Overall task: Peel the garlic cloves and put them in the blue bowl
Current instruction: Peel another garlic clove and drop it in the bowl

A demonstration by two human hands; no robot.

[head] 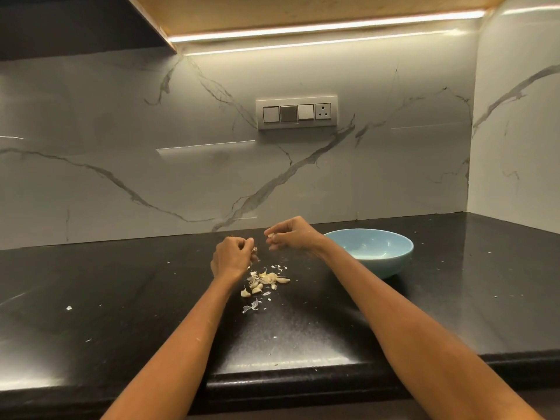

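My right hand (291, 234) pinches a garlic clove (270, 236) just left of the blue bowl (375, 253). My left hand (233, 257) curls its grip on a scrap of skin (254, 250). More cloves (266, 280) lie on the bench (121, 298) below.

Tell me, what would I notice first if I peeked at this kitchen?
Probably the two bare hands in the middle: the left hand and right hand each pinch a small bit of garlic above the shiny black stone counter. Just below them lies a little heap of pale garlic cloves and papery skins. To the right sits a round light-blue bowl.
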